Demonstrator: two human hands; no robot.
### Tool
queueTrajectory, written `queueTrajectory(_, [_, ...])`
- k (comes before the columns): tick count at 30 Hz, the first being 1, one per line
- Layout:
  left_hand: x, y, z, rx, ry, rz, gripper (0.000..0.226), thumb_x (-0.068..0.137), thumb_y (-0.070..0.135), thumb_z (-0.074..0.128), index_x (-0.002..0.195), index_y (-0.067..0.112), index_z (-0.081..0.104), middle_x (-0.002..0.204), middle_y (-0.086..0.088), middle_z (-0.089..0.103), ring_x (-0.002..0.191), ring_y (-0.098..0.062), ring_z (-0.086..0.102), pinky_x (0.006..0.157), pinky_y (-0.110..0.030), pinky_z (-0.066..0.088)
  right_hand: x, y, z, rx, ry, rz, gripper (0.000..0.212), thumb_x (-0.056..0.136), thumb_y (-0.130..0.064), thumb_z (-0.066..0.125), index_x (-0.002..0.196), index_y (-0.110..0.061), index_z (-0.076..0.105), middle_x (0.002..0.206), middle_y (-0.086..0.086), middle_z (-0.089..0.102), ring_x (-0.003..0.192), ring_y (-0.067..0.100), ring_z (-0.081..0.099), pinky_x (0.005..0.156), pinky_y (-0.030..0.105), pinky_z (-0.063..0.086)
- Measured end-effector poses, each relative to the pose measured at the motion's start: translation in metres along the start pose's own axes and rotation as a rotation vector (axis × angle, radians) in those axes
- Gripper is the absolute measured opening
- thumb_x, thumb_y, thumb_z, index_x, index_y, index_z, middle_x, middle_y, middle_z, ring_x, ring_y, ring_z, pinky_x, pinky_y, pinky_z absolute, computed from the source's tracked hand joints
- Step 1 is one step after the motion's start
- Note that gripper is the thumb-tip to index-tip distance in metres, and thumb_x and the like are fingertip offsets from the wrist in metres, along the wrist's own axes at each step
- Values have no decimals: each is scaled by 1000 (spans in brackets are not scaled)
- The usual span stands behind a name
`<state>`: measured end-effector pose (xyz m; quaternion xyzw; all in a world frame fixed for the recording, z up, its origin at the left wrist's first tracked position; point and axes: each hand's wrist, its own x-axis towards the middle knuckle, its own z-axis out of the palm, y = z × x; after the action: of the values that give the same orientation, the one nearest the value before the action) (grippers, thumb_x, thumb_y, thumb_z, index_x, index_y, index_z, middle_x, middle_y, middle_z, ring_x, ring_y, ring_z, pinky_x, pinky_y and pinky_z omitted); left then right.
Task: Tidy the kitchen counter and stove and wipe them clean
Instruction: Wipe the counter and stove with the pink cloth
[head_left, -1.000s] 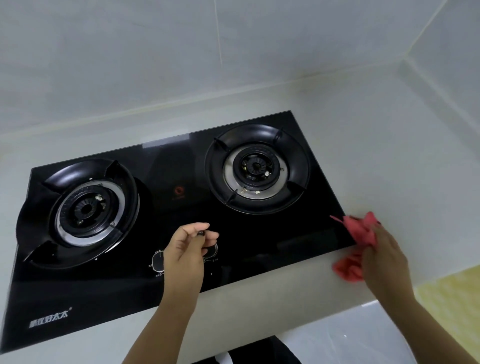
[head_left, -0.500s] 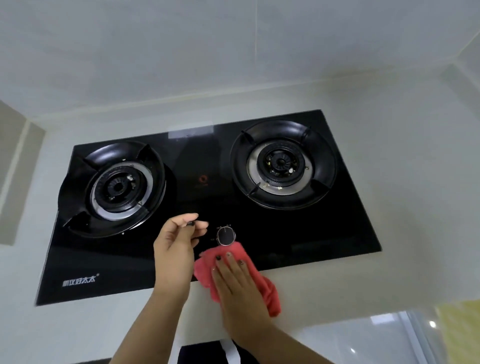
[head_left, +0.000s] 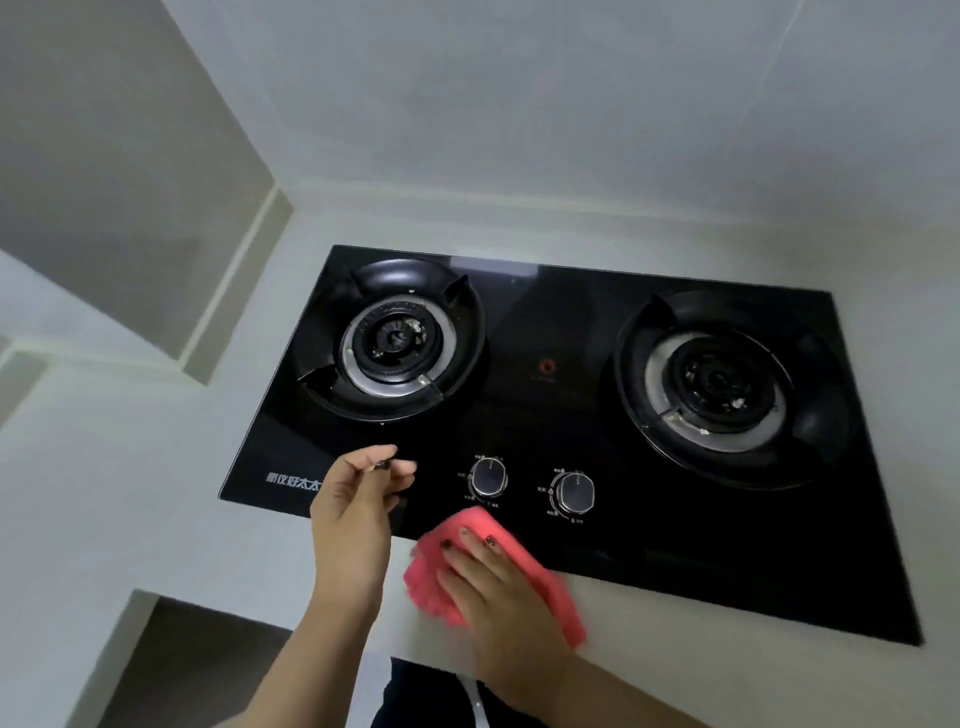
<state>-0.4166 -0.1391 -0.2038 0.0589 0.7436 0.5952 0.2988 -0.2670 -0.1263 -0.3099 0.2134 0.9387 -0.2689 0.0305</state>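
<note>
Pale tabletop (head_left: 156, 467) with black glass two-burner stove (head_left: 545, 322), white brand lettering unreadable; right hand (head_left: 498, 587) flat-fingered presses pink cloth (head_left: 483, 525), left hand (head_left: 353, 514) loosely curled, empty.

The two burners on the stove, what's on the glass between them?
Between the left burner and the right burner, the head view shows only bare black glass with a small red logo.

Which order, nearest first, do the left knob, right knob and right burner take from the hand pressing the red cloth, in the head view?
From the right hand on the red cloth:
1. Left knob, just beyond the fingertips.
2. Right knob, further right.
3. Right burner, far right, towards the wall.
</note>
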Motion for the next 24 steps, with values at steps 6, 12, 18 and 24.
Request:
queueTrajectory(6, [18, 9, -56, -58, 178, 26, 27, 94, -2, 46, 91, 16, 66, 78, 0, 71, 75, -11, 66, 72, -22, 48, 60, -65, -43, 811, 386, 301, 52, 89, 2, 43, 126, -33, 56, 126, -38, 48, 121, -14, 43, 102, 7, 32])
queueTrajectory(12, [44, 7, -103, -94, 224, -10, 28, 96, 2, 45, 91, 18, 66, 78, 1, 70, 72, -7, 65, 76, -25, 46, 120, -38, -37, 431, 469, 507, 60, 89, 5, 41, 147, -7, 32, 157, 5, 23, 147, 18, 14, 118, 23, 12])
queueTrajectory(18, [73, 6, -133, -73, 136, -34, 26, 96, 0, 44, 94, 14, 65, 78, -1, 71, 72, -7, 66, 74, -24, 46, 182, -65, 7, 51, 422, 603, 67, 72, 4, 59, 137, 7, 43, 144, 23, 42, 141, 35, 29, 119, 43, 17])
queueTrajectory(24, [97, 3, -193, -66, 94, -30, 26, 94, -2, 44, 92, 11, 66, 80, -4, 71, 75, -11, 66, 77, -26, 48, 229, -142, 46, -142, 254, 268, 58, 70, -12, 37, 121, -7, 64, 127, 14, 62, 121, 29, 57, 107, 38, 41])
